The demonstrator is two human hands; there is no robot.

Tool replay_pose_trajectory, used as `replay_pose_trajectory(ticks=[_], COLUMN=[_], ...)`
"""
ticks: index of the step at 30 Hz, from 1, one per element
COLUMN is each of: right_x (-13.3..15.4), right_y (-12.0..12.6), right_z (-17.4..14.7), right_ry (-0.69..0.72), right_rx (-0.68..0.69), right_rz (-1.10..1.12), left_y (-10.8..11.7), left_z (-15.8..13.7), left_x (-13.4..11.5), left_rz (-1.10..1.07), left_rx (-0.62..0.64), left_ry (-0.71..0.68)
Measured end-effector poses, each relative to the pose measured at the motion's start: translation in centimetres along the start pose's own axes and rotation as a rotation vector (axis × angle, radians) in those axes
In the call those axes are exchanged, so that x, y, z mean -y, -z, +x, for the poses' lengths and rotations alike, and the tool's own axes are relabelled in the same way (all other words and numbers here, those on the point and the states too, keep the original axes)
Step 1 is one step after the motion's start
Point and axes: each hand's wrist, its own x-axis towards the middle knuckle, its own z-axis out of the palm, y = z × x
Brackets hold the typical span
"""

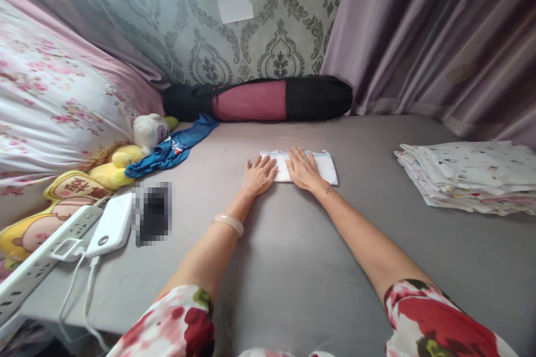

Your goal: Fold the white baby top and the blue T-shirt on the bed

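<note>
A small folded white cloth (326,170) with a pale blue edge lies flat on the grey sheet (285,251). My left hand (260,174) rests on its left end with the fingers spread. Across the middle of the cloth lies my right hand (304,169), palm down, fingers stretched out. Both hands press on top of it and neither grips it. The part of the cloth under the palms is hidden.
At the right sits a stack of folded patterned cloths (469,175). A black and pink rolled bag (251,100) lies along the wall. On the left are a blue cloth (176,148), plush toys (148,133), a power bank (111,223) and a power strip (46,259) with cables.
</note>
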Motion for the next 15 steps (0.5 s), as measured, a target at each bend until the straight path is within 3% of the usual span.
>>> replay_pose_trajectory(ticks=[7, 15], right_x=[-3.5, -4.4], right_y=[0.3, 0.1], right_z=[-0.8, -0.5], right_ry=[-0.106, -0.102], right_rx=[-0.029, 0.010], right_rz=[-0.103, -0.108], left_y=[0.0, 0.7], left_z=[0.1, 0.5], left_x=[-0.1, -0.5], left_rz=[0.017, 0.088], left_rx=[0.030, 0.015], left_ry=[0.006, -0.043])
